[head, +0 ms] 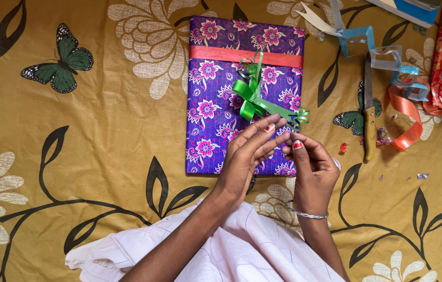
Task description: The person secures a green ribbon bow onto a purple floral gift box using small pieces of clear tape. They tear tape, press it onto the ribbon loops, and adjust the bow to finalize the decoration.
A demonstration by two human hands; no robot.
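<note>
**Two hands working the tail of a green ribbon**

Both of your hands are sitting over the lower right part of the purple floral gift box (216, 120), which is lying flat on the mustard cloth (101, 156) with the leaf and butterfly print. Your left hand (244, 156) is stretching its fingers toward the curled end of the green ribbon bow (255, 96), and your right hand (310, 167) is pinching that ribbon tail between thumb and forefinger. Honestly can't tell if the left fingers are actually gripping it or just touching. A red band (221, 54) is running across the box just above the bow. Off to the right, a knife (369, 112) is lying near loose orange ribbon (406, 122) and blue ribbon (359, 39).
</note>
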